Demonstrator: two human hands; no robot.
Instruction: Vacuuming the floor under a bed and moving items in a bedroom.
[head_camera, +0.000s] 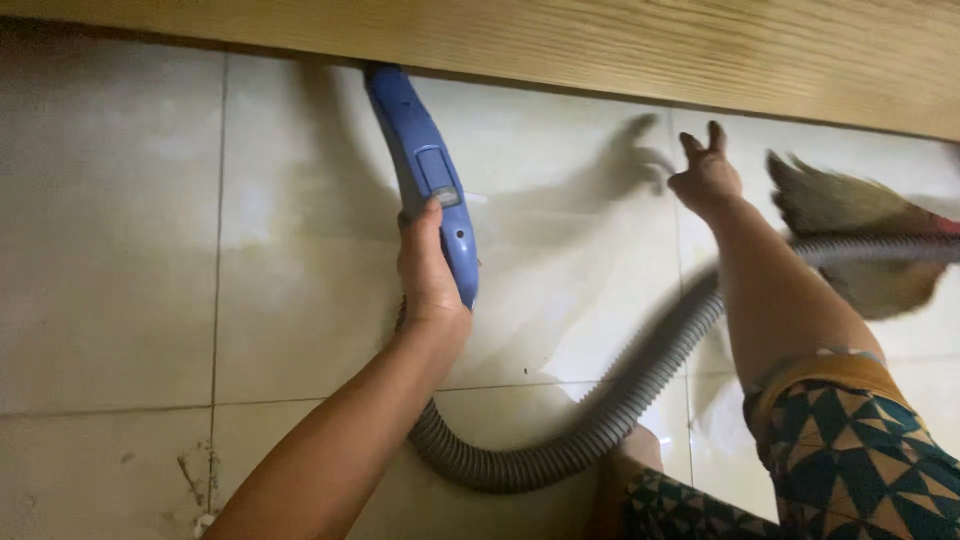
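The left hand grasps the blue plastic vacuum handle, its nose pushed under the pale wooden furniture edge — vacuuming along it, seemingly. The right hand hangs released, fingers spread, above the cream tiled floor. The grey ribbed hose loops behind — sliding sideways needs slack.

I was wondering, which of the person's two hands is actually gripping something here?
The left hand: it is wrapped around the blue vacuum handle, whose grey hose curves across the tiled floor. The right hand is open, fingers spread, holding nothing.
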